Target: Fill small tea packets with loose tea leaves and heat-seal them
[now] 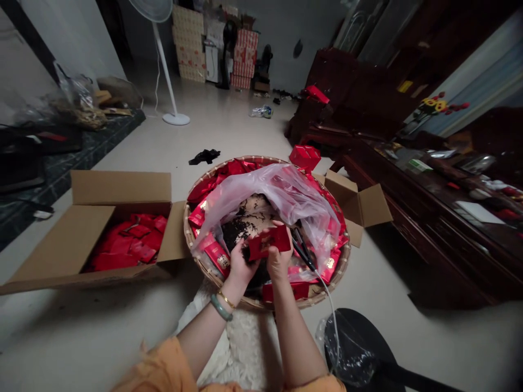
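Note:
My right hand (279, 261) grips a red packet (265, 243) with gold print, its thumb across the front. At the packet's left end, my left hand (242, 261) is cupped, palm up, around some dark loose tea leaves (245, 252). Both hands are above a round woven basket (348, 247). Inside it, a translucent plastic bag (281, 182) lies spread open with more dark leaves (236, 230) in it. Red packets (216, 255) ring the bag. Right of my hands rests a black tong-shaped tool (303, 251) resembling a hair straightener, with a white cord.
A cardboard box (122, 188) full of red packets stands open at left. Another open box (370, 207) is behind the basket's right side, near a dark wooden table (392, 196). A black round base (351, 337) with clear plastic sits at lower right. Farther back stands a white fan (165, 71).

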The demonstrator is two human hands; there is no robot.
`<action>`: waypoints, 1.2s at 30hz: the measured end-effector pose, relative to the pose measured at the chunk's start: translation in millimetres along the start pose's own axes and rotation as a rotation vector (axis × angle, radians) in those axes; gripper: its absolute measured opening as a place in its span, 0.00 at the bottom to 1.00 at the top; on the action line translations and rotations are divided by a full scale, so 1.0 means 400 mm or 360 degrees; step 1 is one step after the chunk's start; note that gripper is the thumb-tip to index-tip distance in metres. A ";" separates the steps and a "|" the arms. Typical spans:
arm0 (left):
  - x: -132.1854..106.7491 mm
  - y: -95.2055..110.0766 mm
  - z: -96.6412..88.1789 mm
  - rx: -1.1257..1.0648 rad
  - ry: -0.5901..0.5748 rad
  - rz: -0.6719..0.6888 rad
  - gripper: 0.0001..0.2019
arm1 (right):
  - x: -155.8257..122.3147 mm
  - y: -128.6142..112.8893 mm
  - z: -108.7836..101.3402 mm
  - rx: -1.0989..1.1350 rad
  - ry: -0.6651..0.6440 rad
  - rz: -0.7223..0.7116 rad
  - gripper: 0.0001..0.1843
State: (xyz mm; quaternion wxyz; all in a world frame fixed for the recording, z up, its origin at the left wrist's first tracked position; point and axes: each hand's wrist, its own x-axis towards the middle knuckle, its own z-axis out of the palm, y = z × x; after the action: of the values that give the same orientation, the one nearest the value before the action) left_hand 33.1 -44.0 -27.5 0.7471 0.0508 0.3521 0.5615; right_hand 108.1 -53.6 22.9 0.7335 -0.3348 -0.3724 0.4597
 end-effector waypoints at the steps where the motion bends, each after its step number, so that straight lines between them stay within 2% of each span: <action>1: -0.002 0.001 0.002 -0.0147 0.0034 -0.0051 0.06 | 0.001 0.000 0.000 -0.0012 0.0030 -0.0010 0.39; 4: -0.009 0.006 0.009 -0.0481 0.0080 -0.0206 0.07 | 0.006 0.000 -0.004 0.0027 0.0120 -0.0063 0.39; 7: -0.012 0.010 0.010 -0.0577 0.0059 -0.0264 0.08 | 0.019 -0.007 -0.013 0.0216 0.0263 -0.0075 0.36; 12: -0.014 0.011 0.012 -0.0679 0.0051 -0.0307 0.10 | 0.053 -0.018 -0.047 0.0431 0.0627 0.0064 0.25; 19: -0.019 0.016 0.011 -0.0726 0.0109 -0.0370 0.08 | 0.072 0.021 -0.114 0.0635 0.0729 0.0216 0.22; 24: -0.017 0.034 0.019 -0.0384 0.0080 -0.0376 0.09 | 0.054 0.059 -0.130 0.0548 0.0742 0.0297 0.26; 29: -0.009 0.052 0.036 0.0009 0.0026 -0.0424 0.08 | 0.051 0.092 -0.140 0.0632 0.0725 0.0373 0.27; 32: -0.014 0.054 0.041 0.0367 0.0002 -0.0334 0.10 | 0.060 0.107 -0.134 0.0657 0.0776 0.0382 0.27; 36: -0.024 0.048 0.042 0.0811 -0.0123 -0.0142 0.10 | 0.065 0.123 -0.119 0.0675 0.0825 0.0405 0.27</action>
State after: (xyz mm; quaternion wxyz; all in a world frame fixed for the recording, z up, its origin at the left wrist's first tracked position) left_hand 26.2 -40.1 -1.4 0.7472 0.2432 0.4553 0.4187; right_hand 135.8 -19.2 -35.6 0.7935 -0.3244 -0.0256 0.5142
